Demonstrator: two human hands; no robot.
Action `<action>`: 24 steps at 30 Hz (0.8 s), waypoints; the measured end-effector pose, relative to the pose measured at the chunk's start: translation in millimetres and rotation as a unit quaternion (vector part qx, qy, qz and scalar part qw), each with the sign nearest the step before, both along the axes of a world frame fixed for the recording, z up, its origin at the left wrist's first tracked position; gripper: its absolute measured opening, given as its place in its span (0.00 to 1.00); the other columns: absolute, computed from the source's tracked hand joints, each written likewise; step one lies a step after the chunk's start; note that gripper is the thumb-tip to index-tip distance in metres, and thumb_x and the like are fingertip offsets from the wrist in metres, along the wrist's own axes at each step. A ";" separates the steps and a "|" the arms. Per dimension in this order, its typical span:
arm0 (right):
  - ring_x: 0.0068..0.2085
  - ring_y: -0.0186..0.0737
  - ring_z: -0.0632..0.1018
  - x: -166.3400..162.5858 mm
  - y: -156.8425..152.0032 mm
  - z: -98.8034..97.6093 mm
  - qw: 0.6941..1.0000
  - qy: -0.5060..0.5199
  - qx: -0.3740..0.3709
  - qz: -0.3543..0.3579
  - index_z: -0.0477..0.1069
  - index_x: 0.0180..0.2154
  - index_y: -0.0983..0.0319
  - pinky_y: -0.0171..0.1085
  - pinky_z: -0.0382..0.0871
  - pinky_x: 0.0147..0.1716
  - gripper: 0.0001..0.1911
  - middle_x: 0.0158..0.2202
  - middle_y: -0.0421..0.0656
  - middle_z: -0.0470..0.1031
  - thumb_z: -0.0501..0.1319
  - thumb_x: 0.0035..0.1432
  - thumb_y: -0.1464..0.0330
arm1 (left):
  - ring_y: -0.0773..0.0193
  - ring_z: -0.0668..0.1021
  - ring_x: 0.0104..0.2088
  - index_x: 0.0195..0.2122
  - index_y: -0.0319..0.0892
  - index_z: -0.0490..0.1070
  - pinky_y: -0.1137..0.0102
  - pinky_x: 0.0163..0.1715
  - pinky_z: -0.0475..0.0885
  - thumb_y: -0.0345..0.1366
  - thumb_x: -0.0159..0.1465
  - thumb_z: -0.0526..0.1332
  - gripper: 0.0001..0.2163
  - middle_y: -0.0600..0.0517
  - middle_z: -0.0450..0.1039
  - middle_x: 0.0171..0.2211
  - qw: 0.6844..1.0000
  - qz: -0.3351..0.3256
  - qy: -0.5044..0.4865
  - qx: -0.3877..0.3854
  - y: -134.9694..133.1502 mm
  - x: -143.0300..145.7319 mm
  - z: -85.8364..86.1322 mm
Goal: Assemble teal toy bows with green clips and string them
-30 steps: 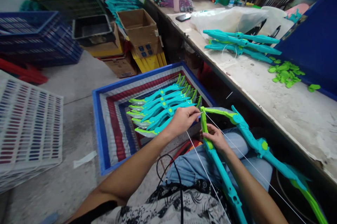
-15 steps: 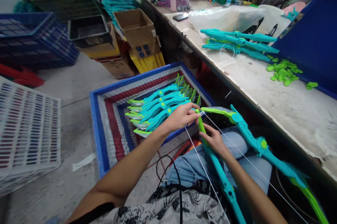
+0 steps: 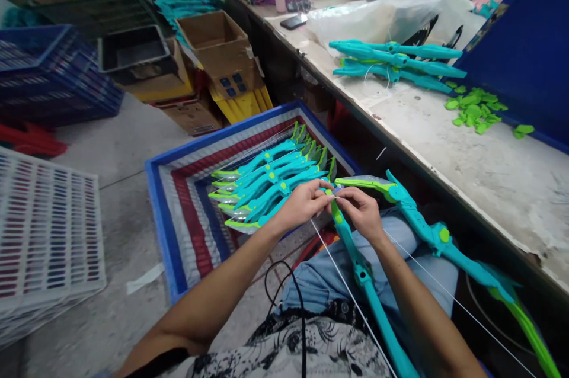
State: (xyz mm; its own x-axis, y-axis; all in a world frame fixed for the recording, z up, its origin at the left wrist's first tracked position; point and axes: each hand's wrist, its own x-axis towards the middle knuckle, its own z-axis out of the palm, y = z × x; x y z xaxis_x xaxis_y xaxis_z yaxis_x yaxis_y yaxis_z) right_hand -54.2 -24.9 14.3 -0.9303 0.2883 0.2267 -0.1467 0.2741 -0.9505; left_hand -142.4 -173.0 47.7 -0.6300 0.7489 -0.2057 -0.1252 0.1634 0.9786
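My left hand (image 3: 306,205) is closed with fingertips around the green tip of a teal toy bow (image 3: 358,256), whose limb slants down across my lap. Meeting it at the tip, my right hand (image 3: 361,212) pinches the white string (image 3: 413,258) there; the exact grip is partly hidden by the fingers. Another length of string hangs from the left hand toward my body. A second teal-and-green toy bow (image 3: 420,224) lies over the right side of my lap, its green end close to my fingers.
A blue-rimmed crate (image 3: 153,200) with a striped lining holds several strung toy bows (image 3: 271,175). On the worktable (image 3: 502,188) lie teal bow parts (image 3: 400,62) and small green pieces (image 3: 475,108). A white basket (image 3: 48,230) and cardboard boxes (image 3: 217,52) stand to the left.
My right hand has moved up from the bow's limb to its tip, beside my left hand, and now pinches there. The view has shifted slightly.
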 end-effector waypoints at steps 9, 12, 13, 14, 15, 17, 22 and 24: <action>0.31 0.35 0.72 -12.0 19.9 13.8 0.978 0.024 0.085 -0.187 0.69 0.28 0.60 0.35 0.69 0.31 0.06 0.29 0.39 0.70 0.59 0.57 0.67 | 0.61 0.72 0.33 0.32 0.45 0.75 0.69 0.37 0.65 0.34 0.57 0.64 0.02 0.52 0.72 0.28 0.950 0.141 0.268 -0.077 -11.5 28.9 -0.3; 0.33 0.36 0.73 -16.0 13.5 23.9 0.973 0.058 0.098 -0.203 0.68 0.29 0.60 0.35 0.70 0.32 0.06 0.30 0.40 0.70 0.58 0.58 0.68 | 0.54 0.71 0.44 0.33 0.46 0.76 0.62 0.48 0.65 0.34 0.56 0.65 0.04 0.48 0.73 0.36 0.938 0.168 0.298 -0.055 -10.4 35.2 -0.5; 0.33 0.36 0.73 -16.1 8.6 26.8 0.973 0.071 0.106 -0.194 0.69 0.29 0.60 0.35 0.70 0.32 0.06 0.30 0.40 0.70 0.58 0.58 0.68 | 0.52 0.70 0.47 0.33 0.46 0.76 0.60 0.51 0.63 0.33 0.55 0.65 0.04 0.47 0.72 0.39 0.934 0.173 0.307 -0.053 -9.7 35.1 -1.1; 0.33 0.36 0.73 -15.6 3.3 29.0 0.973 0.083 0.113 -0.182 0.69 0.29 0.60 0.35 0.70 0.33 0.06 0.30 0.40 0.71 0.57 0.59 0.68 | 0.51 0.69 0.50 0.33 0.46 0.76 0.58 0.54 0.62 0.32 0.55 0.64 0.04 0.47 0.72 0.42 0.935 0.164 0.311 -0.046 -9.2 34.2 -1.7; 0.33 0.36 0.73 -14.8 -1.6 30.2 0.974 0.091 0.117 -0.171 0.69 0.29 0.60 0.35 0.70 0.33 0.06 0.30 0.40 0.71 0.57 0.59 0.69 | 0.51 0.69 0.51 0.33 0.46 0.76 0.57 0.55 0.61 0.31 0.56 0.63 0.05 0.47 0.72 0.43 0.941 0.142 0.306 -0.033 -9.1 32.9 -2.4; 0.33 0.35 0.73 -12.8 -8.5 30.0 0.975 0.094 0.117 -0.162 0.69 0.30 0.60 0.35 0.70 0.33 0.06 0.31 0.40 0.71 0.57 0.60 0.69 | 0.54 0.72 0.48 0.33 0.46 0.76 0.59 0.53 0.64 0.30 0.57 0.61 0.06 0.48 0.74 0.40 0.960 0.093 0.264 0.004 -10.1 30.8 -3.5; 0.33 0.36 0.74 -6.8 -12.0 29.8 0.966 0.107 0.117 -0.202 0.70 0.30 0.60 0.36 0.70 0.33 0.06 0.31 0.41 0.71 0.58 0.60 0.70 | 0.56 0.75 0.40 0.32 0.45 0.78 0.62 0.48 0.68 0.33 0.57 0.63 0.04 0.49 0.77 0.34 0.982 0.094 0.162 0.032 -13.1 30.6 0.0; 0.36 0.38 0.74 -1.6 -16.1 33.2 0.960 0.145 0.160 -0.180 0.71 0.32 0.59 0.38 0.71 0.37 0.05 0.33 0.42 0.71 0.58 0.60 0.71 | 0.56 0.75 0.40 0.30 0.43 0.78 0.62 0.49 0.67 0.37 0.56 0.64 0.05 0.48 0.77 0.32 0.991 0.101 0.077 0.038 -11.8 29.3 3.4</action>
State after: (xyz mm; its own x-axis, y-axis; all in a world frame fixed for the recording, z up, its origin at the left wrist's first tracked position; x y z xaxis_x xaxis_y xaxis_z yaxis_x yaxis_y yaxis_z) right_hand -55.8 -41.0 47.6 -0.6679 0.4521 0.5912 -0.2327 0.6277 -0.7429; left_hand -113.1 -184.8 51.1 -0.7876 0.6146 -0.0443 0.0030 0.0757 0.9971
